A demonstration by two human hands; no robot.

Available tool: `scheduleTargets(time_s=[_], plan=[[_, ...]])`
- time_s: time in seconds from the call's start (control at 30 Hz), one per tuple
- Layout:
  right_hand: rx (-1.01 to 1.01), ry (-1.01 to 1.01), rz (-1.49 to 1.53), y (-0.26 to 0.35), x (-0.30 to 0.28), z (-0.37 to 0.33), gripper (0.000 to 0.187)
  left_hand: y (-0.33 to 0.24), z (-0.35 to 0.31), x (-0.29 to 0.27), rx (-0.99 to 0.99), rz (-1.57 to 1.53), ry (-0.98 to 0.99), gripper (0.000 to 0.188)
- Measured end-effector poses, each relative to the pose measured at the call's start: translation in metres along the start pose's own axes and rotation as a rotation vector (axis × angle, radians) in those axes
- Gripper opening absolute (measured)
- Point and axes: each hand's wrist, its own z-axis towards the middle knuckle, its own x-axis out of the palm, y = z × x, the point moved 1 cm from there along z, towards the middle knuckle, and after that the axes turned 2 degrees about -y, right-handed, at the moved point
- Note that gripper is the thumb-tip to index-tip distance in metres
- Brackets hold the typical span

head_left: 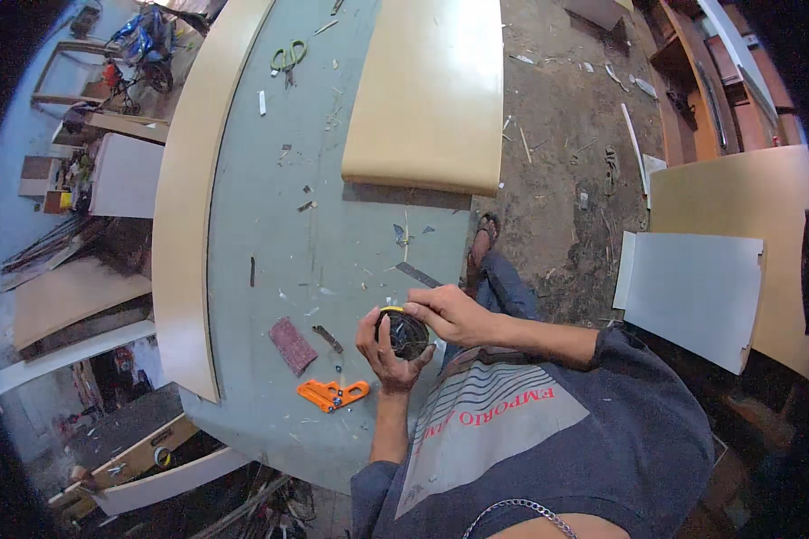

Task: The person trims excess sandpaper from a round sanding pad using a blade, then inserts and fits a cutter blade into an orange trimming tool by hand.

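Observation:
My left hand [389,357] is wrapped round a round dark tin [406,334] with a yellow edge, its fingers over the near side and top. The inside looks black and cluttered; I cannot make out what it holds. My right hand [451,313] is closed at the tin's far rim, thumb and fingers pressed together; what they pinch is hidden. A dark flat strip [418,275] lies against or just beyond its knuckles. Left of my left hand on the grey-blue table [270,242] are an orange tool [333,395], a dark red abrasive pad [292,346] and a small dark strip [328,339].
A cream panel [427,90] rests on the table's far part, and a long cream panel [184,207] runs along its left edge. Green-handled scissors [288,58] lie farther off among scraps. White and tan boards [692,287] lean at the right, beyond the littered floor.

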Motion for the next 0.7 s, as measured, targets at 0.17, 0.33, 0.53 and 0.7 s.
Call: scheduleTargets(time_s=[0.17, 0.33, 0.53, 0.7], plan=[[-0.032, -0.083, -0.066, -0.002, 0.002, -0.001, 0.02, -0.005, 0.005, -0.004, 0.021, 0.031, 0.024, 0.08], [-0.075, -0.186, -0.21, 0.001, 0.006, -0.002, 0.017, -0.016, 0.006, 0.002, -0.036, 0.046, -0.05, 0.08], [-0.138, -0.455, -0.347, 0.006, -0.016, 0.005, 0.016, -0.006, 0.01, -0.001, -0.203, 0.211, -0.078, 0.082], [0.0, -0.521, -0.163, 0.012, -0.047, 0.017, 0.031, -0.003, 0.015, -0.007, -1.005, -1.104, -0.102, 0.081]])
